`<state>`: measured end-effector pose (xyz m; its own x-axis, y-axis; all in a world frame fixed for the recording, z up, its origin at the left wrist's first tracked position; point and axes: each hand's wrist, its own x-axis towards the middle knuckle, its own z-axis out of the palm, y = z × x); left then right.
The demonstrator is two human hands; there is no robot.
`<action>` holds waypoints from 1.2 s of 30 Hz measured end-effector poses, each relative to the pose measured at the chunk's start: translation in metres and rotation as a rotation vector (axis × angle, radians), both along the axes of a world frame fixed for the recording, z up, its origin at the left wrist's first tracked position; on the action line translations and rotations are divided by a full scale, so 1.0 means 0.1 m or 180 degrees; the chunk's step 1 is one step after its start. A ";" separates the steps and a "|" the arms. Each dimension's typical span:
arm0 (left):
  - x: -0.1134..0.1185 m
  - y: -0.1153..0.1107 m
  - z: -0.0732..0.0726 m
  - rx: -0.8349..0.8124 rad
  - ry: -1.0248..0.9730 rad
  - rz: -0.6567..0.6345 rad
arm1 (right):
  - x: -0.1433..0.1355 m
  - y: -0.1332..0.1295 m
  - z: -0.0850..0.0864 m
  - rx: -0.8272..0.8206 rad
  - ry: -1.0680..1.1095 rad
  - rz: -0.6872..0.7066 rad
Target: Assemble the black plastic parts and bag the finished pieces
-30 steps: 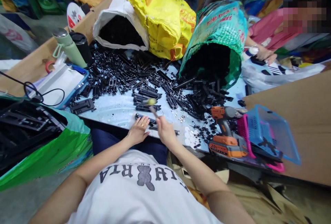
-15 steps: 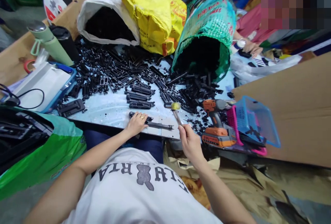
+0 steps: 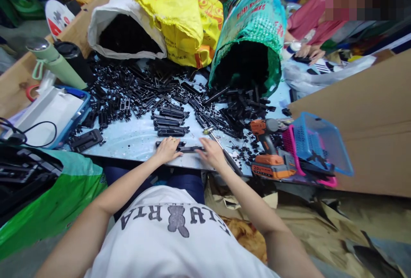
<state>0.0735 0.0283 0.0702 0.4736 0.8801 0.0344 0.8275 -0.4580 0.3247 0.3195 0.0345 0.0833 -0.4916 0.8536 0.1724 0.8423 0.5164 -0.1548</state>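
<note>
A long black part lies across the table's front edge, between both hands. My left hand grips its left end, fingers bent over it. At its right end is my right hand, fingers spread and slightly blurred, touching or just over the part. The hammer with a yellowish head lies on the table just right of my right hand, its dark handle toward the front edge. Several assembled black parts are stacked in a row behind my left hand.
Loose black parts cover the table's back. Behind them stand white, yellow and green sacks. An orange drill and blue basket are at right, bottles at left. Another person's hands show at upper right.
My right hand has let go of the hammer, now lying on the table, and moved left to the black part's right end. My left hand remains on the part.
</note>
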 end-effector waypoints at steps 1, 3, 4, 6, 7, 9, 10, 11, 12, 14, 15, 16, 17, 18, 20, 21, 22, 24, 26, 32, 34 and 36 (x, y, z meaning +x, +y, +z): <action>0.00 0.01 0.00 -0.0005 -0.0001 0.0001 | -0.11 0.00 -0.06 -0.0059 0.0070 0.0400; -0.01 0.02 0.00 -0.0002 0.0030 0.0035 | -0.28 0.02 -0.16 -0.0137 0.0075 0.0859; -0.01 0.02 0.00 0.0006 0.0043 0.0036 | -0.33 0.04 -0.21 -0.0135 0.0057 0.0950; -0.01 0.02 -0.01 0.0032 0.0029 -0.0012 | -0.35 0.11 -0.29 -0.0135 0.0022 0.1074; -0.01 0.02 -0.01 0.0046 0.0000 -0.0057 | -0.34 0.15 -0.32 -0.0157 -0.0004 0.1173; -0.01 0.03 -0.01 0.0061 -0.0052 -0.0138 | -0.30 0.24 -0.33 -0.0232 -0.0086 0.1439; -0.01 0.03 0.00 0.0056 -0.0053 -0.0148 | -0.28 0.27 -0.33 -0.0272 -0.0127 0.1565; -0.02 0.03 0.00 0.0041 -0.0032 -0.0141 | -0.26 0.30 -0.31 -0.0306 -0.0167 0.1660; -0.02 0.02 0.02 0.0024 0.0004 -0.0151 | -0.25 0.32 -0.30 -0.0332 -0.0206 0.1702; -0.06 0.00 0.04 0.0027 0.0082 -0.0271 | -0.23 0.33 -0.25 -0.0354 -0.0273 0.1549; -0.08 0.00 0.05 0.0058 0.0118 -0.0361 | -0.23 0.33 -0.23 -0.0354 -0.0316 0.1380; -0.11 -0.01 0.06 0.0100 0.0155 -0.0442 | -0.23 0.32 -0.20 -0.0341 -0.0368 0.1165; -0.14 -0.02 0.06 0.0140 0.0196 -0.0484 | -0.23 0.30 -0.17 -0.0324 -0.0419 0.0952; -0.17 -0.02 0.07 0.0172 0.0237 -0.0465 | -0.23 0.28 -0.13 -0.0305 -0.0458 0.0781; -0.22 -0.05 0.13 0.0193 0.0261 -0.0289 | -0.22 0.23 -0.01 -0.0282 -0.0450 0.0684; -0.24 -0.08 0.18 0.0202 0.0201 -0.0198 | -0.21 0.19 0.07 -0.0296 -0.0369 0.0781; -0.26 -0.13 0.26 0.0216 0.0064 -0.0157 | -0.19 0.14 0.17 -0.0343 -0.0224 0.0967; -0.26 -0.28 0.46 0.0222 -0.0485 -0.0262 | -0.16 -0.01 0.36 -0.0558 0.0260 0.1451; -0.21 -0.49 0.69 0.0136 -0.1332 -0.0562 | -0.17 -0.21 0.49 -0.0938 0.0924 0.1845; 0.19 -0.89 0.80 0.0609 -0.3353 -0.0175 | -0.88 -0.64 0.19 -0.0726 0.2841 0.0656; 0.25 -0.84 0.62 0.1055 -0.3153 -0.0003 | -1.15 -0.56 0.00 -0.0241 0.3091 -0.0236; 0.22 -0.70 0.41 0.1428 -0.2428 -0.0145 | -1.23 -0.36 -0.11 0.0016 0.3177 -0.0446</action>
<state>0.0951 -0.0419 0.1110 0.2150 0.6885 0.6926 0.4368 -0.7021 0.5624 0.1962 -0.0016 0.0718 -0.0156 0.8907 0.4543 0.3818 0.4252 -0.8206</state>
